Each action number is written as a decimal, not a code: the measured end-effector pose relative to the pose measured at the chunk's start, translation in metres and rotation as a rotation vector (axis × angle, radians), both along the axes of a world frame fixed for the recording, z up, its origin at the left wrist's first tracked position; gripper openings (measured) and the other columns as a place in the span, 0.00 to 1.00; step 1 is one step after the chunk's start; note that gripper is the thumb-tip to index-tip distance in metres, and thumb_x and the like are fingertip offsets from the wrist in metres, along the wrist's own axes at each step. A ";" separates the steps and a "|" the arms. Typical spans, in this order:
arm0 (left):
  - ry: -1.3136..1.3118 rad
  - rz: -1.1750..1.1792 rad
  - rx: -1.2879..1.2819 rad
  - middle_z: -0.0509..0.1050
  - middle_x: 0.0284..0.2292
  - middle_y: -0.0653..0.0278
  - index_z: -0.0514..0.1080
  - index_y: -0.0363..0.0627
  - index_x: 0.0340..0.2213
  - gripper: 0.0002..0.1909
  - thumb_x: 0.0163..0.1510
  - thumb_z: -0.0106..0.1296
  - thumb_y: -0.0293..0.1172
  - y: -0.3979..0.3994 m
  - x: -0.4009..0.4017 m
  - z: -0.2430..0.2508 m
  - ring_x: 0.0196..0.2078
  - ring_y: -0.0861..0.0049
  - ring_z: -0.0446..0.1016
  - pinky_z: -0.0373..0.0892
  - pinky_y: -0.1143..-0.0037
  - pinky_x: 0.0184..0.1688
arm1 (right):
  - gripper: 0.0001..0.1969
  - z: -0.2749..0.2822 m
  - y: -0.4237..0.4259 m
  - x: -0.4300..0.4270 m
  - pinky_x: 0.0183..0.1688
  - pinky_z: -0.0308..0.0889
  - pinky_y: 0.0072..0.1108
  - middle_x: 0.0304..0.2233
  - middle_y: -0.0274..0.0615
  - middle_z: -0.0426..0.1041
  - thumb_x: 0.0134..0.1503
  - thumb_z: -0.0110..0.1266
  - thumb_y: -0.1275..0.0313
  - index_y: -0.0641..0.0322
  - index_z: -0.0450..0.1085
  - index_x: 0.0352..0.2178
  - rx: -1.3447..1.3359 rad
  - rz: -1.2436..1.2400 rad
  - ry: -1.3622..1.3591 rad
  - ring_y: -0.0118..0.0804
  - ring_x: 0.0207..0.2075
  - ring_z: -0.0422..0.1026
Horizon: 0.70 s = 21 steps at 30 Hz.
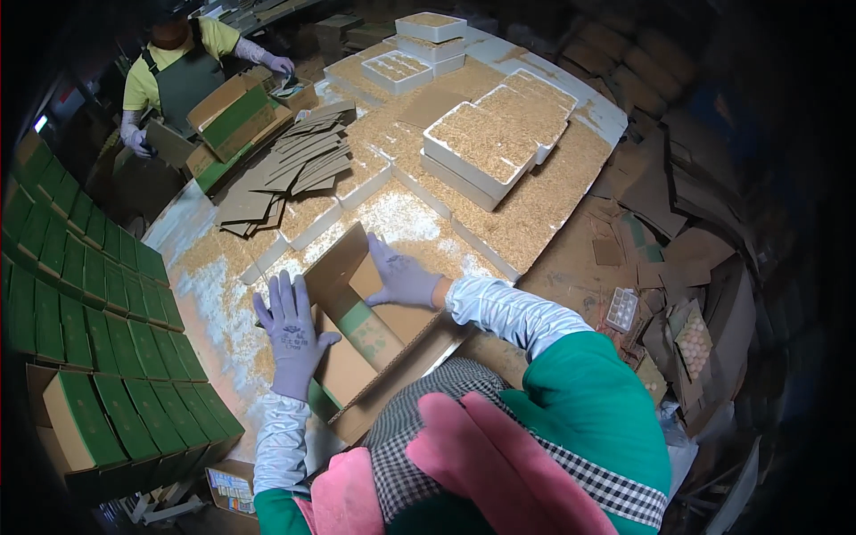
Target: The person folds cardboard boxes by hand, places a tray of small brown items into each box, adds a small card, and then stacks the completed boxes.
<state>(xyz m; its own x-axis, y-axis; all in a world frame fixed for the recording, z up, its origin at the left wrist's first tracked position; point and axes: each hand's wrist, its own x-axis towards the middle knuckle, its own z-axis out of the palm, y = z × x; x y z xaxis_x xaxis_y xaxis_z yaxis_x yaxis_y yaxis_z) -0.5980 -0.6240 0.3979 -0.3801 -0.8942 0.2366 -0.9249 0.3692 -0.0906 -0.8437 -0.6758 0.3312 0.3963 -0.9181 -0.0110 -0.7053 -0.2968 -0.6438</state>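
Note:
An open cardboard carton [391, 364] with green printed panels lies at the table's near edge, right before me, its flaps spread. My left hand [294, 338], in a grey-purple glove, rests against the carton's left side with the fingers spread. On the carton's right side lies my right hand [403, 274], gloved alike, its palm on a flap and its thumb apart from the fingers. A tall brown flap [338, 264] stands up between the two hands. Inside, a green printed strip [364, 328] shows between plain brown flaps.
Foam trays [455, 184] filled with husk-like bedding stand stacked on the table [200, 264]. Cardboard sheets [294, 167] lie in a loose pile. Green cartons [114, 341] are stacked at left. Across the table, a co-worker [184, 73] handles cartons. Eggs [694, 344] sit at right among cardboard scraps.

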 end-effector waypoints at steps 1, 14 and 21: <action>0.100 -0.023 -0.012 0.60 0.51 0.48 0.54 0.36 0.55 0.48 0.38 0.60 0.51 0.008 -0.013 0.008 0.56 0.56 0.55 0.42 0.55 0.62 | 0.50 0.001 -0.008 0.002 0.59 0.53 0.31 0.58 0.63 0.51 0.46 0.60 0.58 0.70 0.38 0.61 -0.127 -0.053 -0.140 0.53 0.60 0.54; 0.455 -0.184 0.310 0.56 0.56 0.43 0.61 0.42 0.50 0.29 0.52 0.49 0.46 0.021 0.009 -0.053 0.59 0.47 0.51 0.42 0.58 0.62 | 0.34 -0.002 0.036 -0.010 0.64 0.41 0.28 0.63 0.53 0.45 0.61 0.38 0.52 0.54 0.40 0.63 0.156 -0.201 -0.266 0.50 0.64 0.43; 1.621 0.103 0.080 0.53 0.59 0.48 0.47 0.35 0.59 0.39 0.55 0.44 0.48 0.069 0.065 -0.068 0.62 0.62 0.50 0.51 0.67 0.61 | 0.29 0.072 0.083 0.044 0.55 0.58 0.26 0.49 0.52 0.65 0.58 0.46 0.59 0.60 0.52 0.57 0.204 -0.018 -0.697 0.47 0.52 0.64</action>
<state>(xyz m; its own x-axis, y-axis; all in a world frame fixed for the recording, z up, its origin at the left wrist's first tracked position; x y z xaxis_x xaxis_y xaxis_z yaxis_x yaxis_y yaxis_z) -0.5325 -0.5547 0.3299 0.2665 -0.9277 0.2612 -0.0460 0.2585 0.9649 -0.7994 -0.5924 0.4036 0.3590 -0.9309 0.0667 -0.1146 -0.1149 -0.9867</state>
